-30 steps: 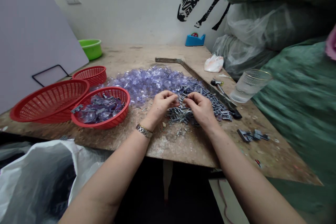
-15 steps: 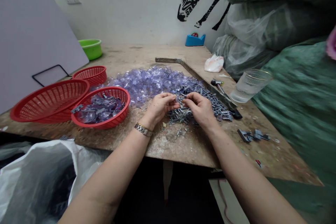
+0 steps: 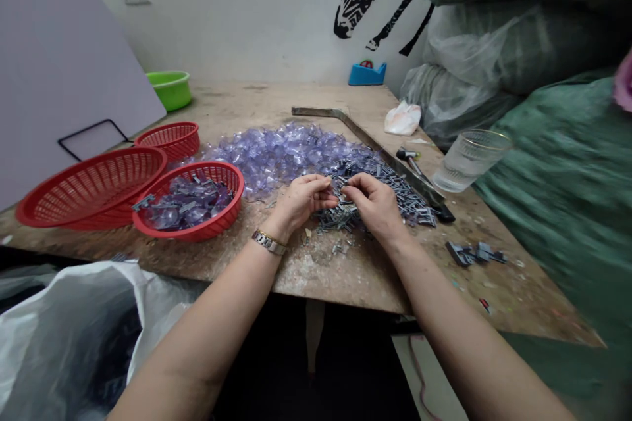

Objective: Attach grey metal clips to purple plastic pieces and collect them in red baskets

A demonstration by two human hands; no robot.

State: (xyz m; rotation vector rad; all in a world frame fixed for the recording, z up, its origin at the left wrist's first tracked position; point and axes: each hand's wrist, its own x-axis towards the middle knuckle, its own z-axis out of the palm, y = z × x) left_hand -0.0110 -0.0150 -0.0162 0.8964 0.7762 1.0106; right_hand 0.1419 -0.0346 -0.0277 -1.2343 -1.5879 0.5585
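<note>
My left hand (image 3: 302,199) and my right hand (image 3: 374,204) meet fingertip to fingertip above a heap of small grey metal clips (image 3: 395,194). Both pinch a small piece between them; it is too small to tell which kind. A watch is on my left wrist. Behind the hands lies a pile of clear purple plastic pieces (image 3: 279,152). Left of my left hand stands a red basket (image 3: 232,177) holding several purple pieces fitted with clips.
Two more red baskets (image 3: 91,184) and a green bowl (image 3: 170,87) stand at the left. A metal bar (image 3: 365,138), a glass of water (image 3: 469,159), a blue tape dispenser (image 3: 367,74) and stuffed green sacks (image 3: 553,164) are at the right. A white bag (image 3: 74,335) hangs below the table edge.
The hands have stayed together over the clip heap, fingers shifting slightly. The view has tilted a little.
</note>
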